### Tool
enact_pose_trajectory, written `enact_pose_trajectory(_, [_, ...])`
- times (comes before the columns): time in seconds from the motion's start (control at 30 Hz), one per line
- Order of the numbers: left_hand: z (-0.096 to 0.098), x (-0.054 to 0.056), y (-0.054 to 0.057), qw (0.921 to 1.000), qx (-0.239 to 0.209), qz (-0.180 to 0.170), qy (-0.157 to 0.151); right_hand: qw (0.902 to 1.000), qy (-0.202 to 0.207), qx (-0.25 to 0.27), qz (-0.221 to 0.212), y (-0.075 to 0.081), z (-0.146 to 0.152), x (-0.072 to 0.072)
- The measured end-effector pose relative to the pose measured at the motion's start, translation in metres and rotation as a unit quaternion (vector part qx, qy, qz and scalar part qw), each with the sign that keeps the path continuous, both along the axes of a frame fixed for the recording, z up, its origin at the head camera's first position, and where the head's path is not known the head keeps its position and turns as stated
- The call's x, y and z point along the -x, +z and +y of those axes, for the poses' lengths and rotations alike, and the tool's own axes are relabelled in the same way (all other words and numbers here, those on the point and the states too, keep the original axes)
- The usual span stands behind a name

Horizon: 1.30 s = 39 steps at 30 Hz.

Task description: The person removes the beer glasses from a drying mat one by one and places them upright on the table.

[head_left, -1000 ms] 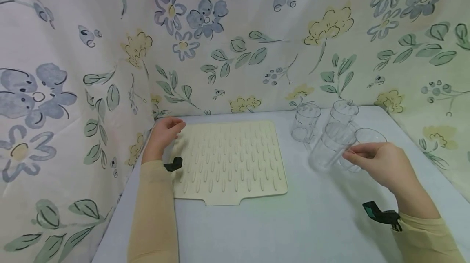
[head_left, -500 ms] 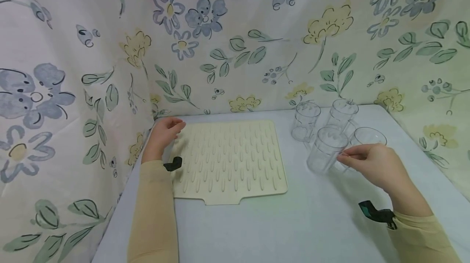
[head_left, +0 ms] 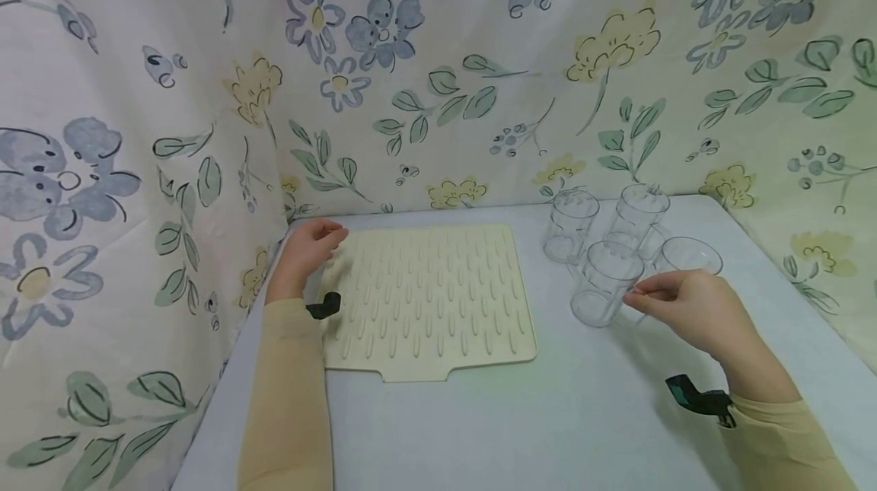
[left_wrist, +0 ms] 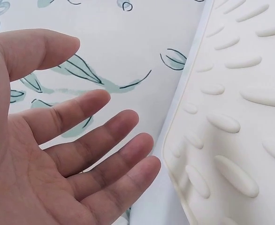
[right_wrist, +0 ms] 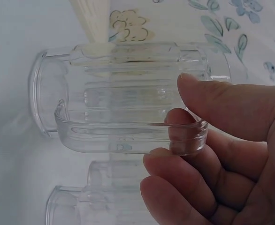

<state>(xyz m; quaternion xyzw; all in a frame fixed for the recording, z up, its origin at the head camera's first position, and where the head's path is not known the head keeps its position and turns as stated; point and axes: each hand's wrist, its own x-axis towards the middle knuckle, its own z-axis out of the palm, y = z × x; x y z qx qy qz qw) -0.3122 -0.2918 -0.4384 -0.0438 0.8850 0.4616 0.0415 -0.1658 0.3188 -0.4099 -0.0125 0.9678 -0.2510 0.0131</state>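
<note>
My right hand (head_left: 699, 308) pinches the handle (right_wrist: 123, 138) of a clear glass mug (head_left: 601, 289) between thumb and fingers. The mug looks roughly upright; whether its base touches the table I cannot tell. Behind it are more glass mugs, one at the back left (head_left: 571, 228), one at the back right (head_left: 639, 211) and one partly hidden behind the right hand (head_left: 690, 251). At the far left corner of a cream ridged draining mat (head_left: 425, 301), my left hand (head_left: 307, 256) hovers, holding nothing. Its fingers are spread and loosely bent in the left wrist view.
The draining mat lies left of the mugs on a white table (head_left: 479, 438), with a short lip on its front edge. A floral curtain (head_left: 438, 95) hangs behind the table and along both sides.
The gripped mug has moved slightly left and toward me, going from tilted to more upright. My right hand has shifted left with it. The left hand stays put.
</note>
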Motion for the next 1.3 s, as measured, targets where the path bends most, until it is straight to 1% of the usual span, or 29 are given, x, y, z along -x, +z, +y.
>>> enact_pose_trajectory(0.43, [0.002, -0.002, 0.002, 0.9997, 0.001, -0.024, -0.004, 0.9997, 0.009, 0.009, -0.022, 0.001, 0.001, 0.000])
enact_pose_trajectory(0.53, [0.002, -0.001, 0.002, 0.9996, -0.004, -0.027, -0.007, 0.9995, 0.015, -0.002, -0.027, 0.004, 0.003, -0.001])
enact_pose_trajectory(0.63, [0.002, -0.001, 0.001, 0.9994, -0.004, -0.032, -0.009, 0.9992, 0.020, -0.017, -0.031, 0.013, 0.005, -0.003])
enact_pose_trajectory(0.77, [0.003, 0.000, 0.001, 0.9992, 0.007, -0.038, -0.006, 0.9991, 0.015, -0.035, -0.020, 0.034, 0.008, -0.007])
enact_pose_trajectory(0.83, [0.004, 0.000, 0.001, 0.9991, 0.011, -0.041, -0.005, 0.9992, 0.006, -0.040, -0.003, 0.046, 0.008, -0.009])
enact_pose_trajectory(0.93, [0.004, 0.000, 0.000, 0.9989, 0.019, -0.042, -0.005, 0.9985, -0.013, -0.038, 0.037, 0.065, 0.006, -0.010])
enact_pose_trajectory(1.07, [0.003, 0.000, 0.000, 0.9988, 0.024, -0.042, -0.005, 0.9941, -0.043, -0.011, 0.099, 0.088, -0.005, -0.014])
enact_pose_trajectory(1.13, [0.003, 0.000, 0.000, 0.9989, 0.020, -0.043, -0.005, 0.9893, -0.053, 0.009, 0.136, 0.097, -0.013, -0.017])
enact_pose_trajectory(1.2, [0.003, 0.000, -0.001, 0.9989, 0.019, -0.043, -0.007, 0.9824, -0.050, 0.038, 0.176, 0.106, -0.021, -0.019])
enact_pose_trajectory(1.3, [0.004, -0.001, -0.001, 0.9988, 0.019, -0.044, -0.006, 0.9663, -0.032, 0.094, 0.237, 0.116, -0.034, -0.023])
